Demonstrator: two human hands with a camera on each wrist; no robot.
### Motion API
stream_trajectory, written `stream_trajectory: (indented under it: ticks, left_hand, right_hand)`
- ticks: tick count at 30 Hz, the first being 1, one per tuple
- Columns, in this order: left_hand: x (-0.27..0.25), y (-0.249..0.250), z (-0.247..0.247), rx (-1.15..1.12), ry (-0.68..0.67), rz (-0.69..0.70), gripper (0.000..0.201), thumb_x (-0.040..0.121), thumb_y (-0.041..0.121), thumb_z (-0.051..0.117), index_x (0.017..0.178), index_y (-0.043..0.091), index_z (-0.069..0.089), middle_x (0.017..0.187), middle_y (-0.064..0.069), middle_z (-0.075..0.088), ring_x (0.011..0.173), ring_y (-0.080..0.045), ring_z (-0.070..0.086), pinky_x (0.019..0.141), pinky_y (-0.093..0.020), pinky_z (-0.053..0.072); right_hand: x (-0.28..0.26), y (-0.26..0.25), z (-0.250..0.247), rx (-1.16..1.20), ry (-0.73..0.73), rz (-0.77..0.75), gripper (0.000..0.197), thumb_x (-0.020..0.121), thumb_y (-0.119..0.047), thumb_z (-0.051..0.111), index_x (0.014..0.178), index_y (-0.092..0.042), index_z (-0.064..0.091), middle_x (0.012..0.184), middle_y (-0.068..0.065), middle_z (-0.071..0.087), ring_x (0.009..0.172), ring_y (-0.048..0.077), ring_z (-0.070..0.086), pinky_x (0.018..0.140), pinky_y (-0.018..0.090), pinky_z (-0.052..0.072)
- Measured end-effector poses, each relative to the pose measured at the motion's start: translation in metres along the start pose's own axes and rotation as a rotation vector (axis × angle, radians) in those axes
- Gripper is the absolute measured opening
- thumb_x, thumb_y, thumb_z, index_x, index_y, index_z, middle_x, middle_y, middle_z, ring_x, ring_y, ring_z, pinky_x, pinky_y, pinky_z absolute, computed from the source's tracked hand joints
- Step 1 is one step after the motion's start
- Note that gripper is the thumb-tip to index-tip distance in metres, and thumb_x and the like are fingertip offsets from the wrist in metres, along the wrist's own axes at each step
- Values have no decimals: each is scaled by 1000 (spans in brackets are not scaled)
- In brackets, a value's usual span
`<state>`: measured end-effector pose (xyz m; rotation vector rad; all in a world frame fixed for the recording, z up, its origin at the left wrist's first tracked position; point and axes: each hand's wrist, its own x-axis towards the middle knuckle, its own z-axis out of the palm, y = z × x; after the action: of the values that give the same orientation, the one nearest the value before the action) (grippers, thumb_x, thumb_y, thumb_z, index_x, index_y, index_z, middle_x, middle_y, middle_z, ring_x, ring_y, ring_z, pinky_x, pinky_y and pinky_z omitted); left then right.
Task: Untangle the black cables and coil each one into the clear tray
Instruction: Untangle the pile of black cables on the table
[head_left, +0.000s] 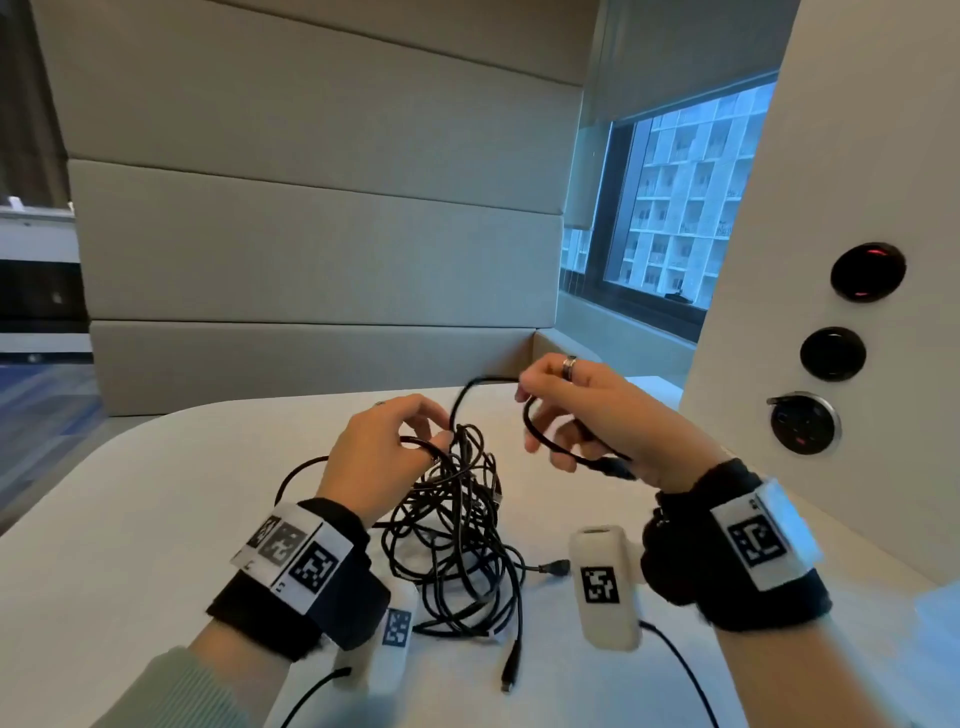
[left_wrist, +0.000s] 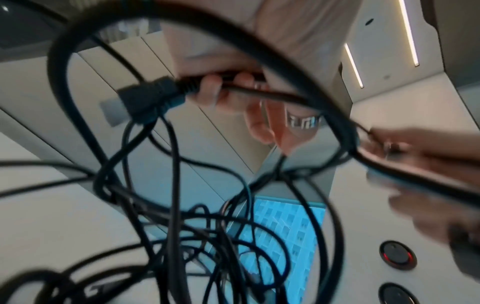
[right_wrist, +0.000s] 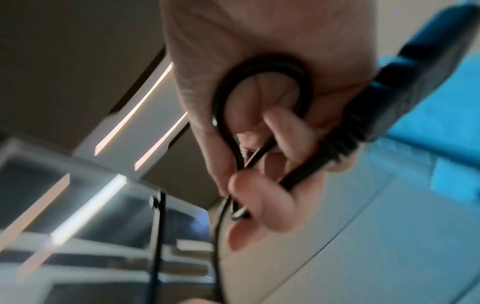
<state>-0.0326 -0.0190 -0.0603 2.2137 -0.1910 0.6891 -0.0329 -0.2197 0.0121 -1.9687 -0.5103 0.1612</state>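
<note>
Head view: a tangle of black cables (head_left: 457, 525) lies on a white table (head_left: 156, 519), its upper strands lifted clear of the surface. The table's rounded far edge (head_left: 260, 402) runs behind both hands, with open surface left of the tangle; on the right a white panel (head_left: 831, 260) bearing three round sockets stands close beside the right wrist. Two free plugs rest on the table near the front of the tangle (head_left: 510, 670), (head_left: 556, 568).

The left hand (head_left: 384, 457) is raised above the tangle, thumb and fingers curled and pinching a cable strand near its top. The left-wrist view shows these fingers (left_wrist: 215, 90) closed just behind a flat plug (left_wrist: 148, 98).

The right hand (head_left: 597, 415), wearing a ring (head_left: 569, 368), holds a small loop of one cable (head_left: 540, 431), which arcs back toward the tangle. In the right-wrist view the loop (right_wrist: 259, 86) lies against the palm, with thumb and curled fingers (right_wrist: 259, 195) pinching its crossing point.

The clear tray cannot be identified with certainty in these views.
</note>
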Motion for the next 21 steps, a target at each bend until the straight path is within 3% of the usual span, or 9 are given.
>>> stream_trajectory:
  ticks: [3,6,8,10,11,13,15,18,21]
  left_hand:
    - [2,-1,-13,-50,-165,3,25,78,7,67,81,32,64,80,7,63,66,5,52,61,-14,35]
    - [3,0,-33,-136,-374,-50,24,78,12,70,92,30,64,89,5,60,64,7,52,64,-9,39]
    - [2,-2,-42,-295,-449,-155,31,69,37,76,96,26,65,90,3,62,76,-4,56,72,-19,44]
    - [4,-5,-46,-398,-409,-279,61,55,68,72,92,20,68,83,4,65,72,-8,56,70,-25,48]
    - [5,-6,-45,-387,-384,-331,67,58,76,63,89,17,68,79,4,65,67,-9,54,68,-26,49]
    - [6,-3,-41,-248,-406,-406,63,75,70,43,88,14,68,80,0,67,64,-11,53,70,-28,48]
    - [5,4,-33,-123,-526,-427,62,82,66,34,92,15,67,85,-1,70,65,-13,57,79,-32,46]
    - [1,9,-16,66,-664,-355,43,89,56,44,92,17,63,84,3,66,68,-10,59,73,-28,45]
    - [-2,1,-3,184,-666,-265,21,89,27,59,95,8,65,81,-2,66,69,-14,60,67,-28,45]
  right_hand:
    - [2,15,-7,-293,-5,85,24,98,-34,42,87,-19,57,82,2,71,62,19,65,42,15,35]
    - [3,24,-6,-368,-92,123,23,96,-30,44,79,-23,58,94,-4,72,84,17,67,61,22,43]
    - [1,25,-5,-439,-185,77,22,95,-30,47,80,-23,62,94,-8,71,84,10,67,71,23,41]
    - [-2,23,0,-499,-310,53,22,95,-32,48,82,-23,63,90,-9,69,80,7,67,74,24,43]
    - [-3,22,4,-495,-371,65,22,95,-33,49,81,-22,62,88,-7,68,77,9,67,74,25,47]
    - [-6,21,15,-450,-456,104,23,95,-33,51,79,-20,60,75,-2,65,66,15,65,66,27,54]
    - [-7,21,29,-456,-473,102,23,94,-31,52,77,-17,59,54,-5,60,50,14,60,58,28,55]
    - [-5,25,49,-540,-467,62,27,94,-31,52,71,-17,53,39,-6,55,39,8,55,48,20,50]
    - [-3,28,60,-593,-478,29,31,95,-35,50,67,-21,50,41,-7,56,37,3,53,46,16,45]
